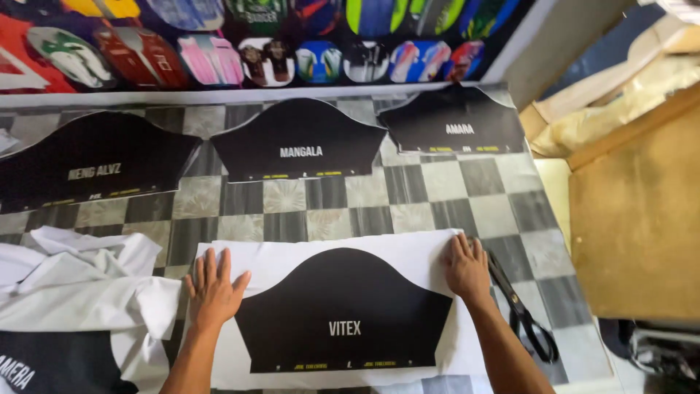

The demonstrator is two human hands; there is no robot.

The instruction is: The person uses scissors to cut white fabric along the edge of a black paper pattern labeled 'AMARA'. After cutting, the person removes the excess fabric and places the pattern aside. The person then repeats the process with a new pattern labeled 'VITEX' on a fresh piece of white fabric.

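Pressing left hand (213, 287), right hand (466, 268) flat — white printed sheet (343, 310).

Both forearms are bare up to the frame edge, with no sleeve in sight. The left hand (213, 288) and right hand (467, 268) carry no gloves, rings, watch or bracelet; fingernails are short and unpainted.

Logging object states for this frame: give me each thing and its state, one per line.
left hand: open, flat on the white sheet
right hand: open, flat on the sheet's right edge
white sheet: spread flat, black sleeve-shaped print uncut
scissors: closed, lying on the checkered table, untouched
three cut black pieces: laid flat in a row, apart
white fabric pile: crumpled at left
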